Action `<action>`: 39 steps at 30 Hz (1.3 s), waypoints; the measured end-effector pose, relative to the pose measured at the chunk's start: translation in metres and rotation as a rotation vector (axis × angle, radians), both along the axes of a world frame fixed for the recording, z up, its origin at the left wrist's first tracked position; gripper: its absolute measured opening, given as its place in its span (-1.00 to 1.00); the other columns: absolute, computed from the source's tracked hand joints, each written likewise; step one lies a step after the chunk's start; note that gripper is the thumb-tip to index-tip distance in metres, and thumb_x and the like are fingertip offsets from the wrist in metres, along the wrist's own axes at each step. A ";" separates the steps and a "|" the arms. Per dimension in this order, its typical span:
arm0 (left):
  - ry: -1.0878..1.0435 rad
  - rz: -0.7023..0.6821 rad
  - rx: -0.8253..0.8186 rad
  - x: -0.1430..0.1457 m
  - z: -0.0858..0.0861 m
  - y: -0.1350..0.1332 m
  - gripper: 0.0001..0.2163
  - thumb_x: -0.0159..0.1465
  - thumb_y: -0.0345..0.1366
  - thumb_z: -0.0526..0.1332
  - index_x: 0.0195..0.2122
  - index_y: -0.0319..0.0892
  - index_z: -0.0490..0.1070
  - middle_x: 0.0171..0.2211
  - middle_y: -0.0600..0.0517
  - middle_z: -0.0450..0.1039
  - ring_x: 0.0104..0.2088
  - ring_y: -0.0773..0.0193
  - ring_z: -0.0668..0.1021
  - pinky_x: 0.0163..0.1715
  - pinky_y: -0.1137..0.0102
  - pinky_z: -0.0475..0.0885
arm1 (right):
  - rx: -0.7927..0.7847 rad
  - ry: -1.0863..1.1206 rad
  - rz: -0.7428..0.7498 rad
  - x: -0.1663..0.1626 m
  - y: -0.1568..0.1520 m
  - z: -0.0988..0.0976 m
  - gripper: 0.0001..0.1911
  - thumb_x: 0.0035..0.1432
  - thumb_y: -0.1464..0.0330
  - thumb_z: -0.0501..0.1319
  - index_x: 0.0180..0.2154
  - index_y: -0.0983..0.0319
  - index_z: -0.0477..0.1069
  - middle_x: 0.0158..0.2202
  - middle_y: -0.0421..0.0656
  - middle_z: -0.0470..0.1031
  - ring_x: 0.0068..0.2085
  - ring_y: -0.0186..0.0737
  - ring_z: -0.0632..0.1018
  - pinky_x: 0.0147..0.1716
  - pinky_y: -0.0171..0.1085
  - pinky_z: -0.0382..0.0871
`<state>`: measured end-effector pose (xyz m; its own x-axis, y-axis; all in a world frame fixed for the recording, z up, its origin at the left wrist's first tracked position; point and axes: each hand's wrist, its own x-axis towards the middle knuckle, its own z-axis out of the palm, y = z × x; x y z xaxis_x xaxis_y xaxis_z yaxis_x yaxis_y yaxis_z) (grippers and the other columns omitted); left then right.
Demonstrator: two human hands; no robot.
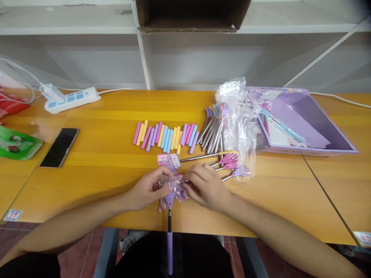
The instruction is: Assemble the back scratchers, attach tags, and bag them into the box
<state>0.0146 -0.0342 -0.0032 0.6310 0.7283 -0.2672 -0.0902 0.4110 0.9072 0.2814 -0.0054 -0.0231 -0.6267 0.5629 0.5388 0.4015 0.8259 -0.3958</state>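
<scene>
A purple back scratcher (pixel 169 239) hangs grip-down over the table's front edge, its claw end inside clear plastic film. My left hand (pixel 150 189) is closed round the claw end and the film. Fingers bent, my right hand (pixel 204 187) pinches the clear plastic bag (pixel 178 183) at its right side. Small printed cards (pixel 169 160) lie just beyond my hands. To the right of them are loose claw-ended metal rods, including a pink claw (pixel 230 159) and a pale purple claw (pixel 242 171). Part of the bag is hidden by my fingers.
Coloured grip tubes (pixel 165 137) lie in a row, with a pile of metal claw rods (pixel 213 131) beside them. Clear bags (pixel 239 127) lean by a purple box (pixel 315 148). A phone (pixel 60 148), power strip (pixel 74 99) and green packet (pixel 19 143) are left.
</scene>
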 end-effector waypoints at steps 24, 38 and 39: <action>0.270 0.119 0.230 -0.004 -0.022 -0.004 -0.32 0.55 0.27 0.04 -0.37 -0.24 0.56 -0.46 -0.07 0.62 -0.48 0.26 0.61 -0.42 0.42 0.49 | -0.213 0.002 -0.145 -0.025 -0.006 0.003 -0.93 0.51 0.33 0.31 -0.12 0.18 0.51 -0.11 -0.12 0.63 -0.07 -0.11 0.54 -0.10 -0.08 0.17; 0.194 0.142 0.116 -0.003 -0.019 0.003 -0.30 0.47 0.37 0.09 -0.34 -0.24 0.54 -0.41 -0.12 0.67 -0.52 0.22 0.61 -0.47 0.37 0.49 | -0.281 0.098 -0.160 -0.011 0.002 -0.005 -0.86 0.50 0.42 0.31 0.04 0.14 0.49 -0.30 -0.25 0.65 -0.24 -0.19 0.64 -0.07 -0.10 0.32; 0.195 0.139 0.118 -0.003 -0.019 0.003 -0.30 0.48 0.37 0.08 -0.34 -0.24 0.54 -0.41 -0.12 0.66 -0.51 0.21 0.62 -0.46 0.37 0.50 | -0.257 0.104 -0.155 -0.011 0.002 -0.005 -0.82 0.49 0.43 0.32 0.07 0.14 0.48 -0.29 -0.25 0.67 -0.24 -0.18 0.65 -0.06 -0.09 0.36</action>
<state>0.0121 -0.0313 -0.0224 0.4676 0.8378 -0.2817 0.0424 0.2971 0.9539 0.2703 -0.0039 -0.0286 -0.4717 0.7737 0.4230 0.4616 0.6254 -0.6292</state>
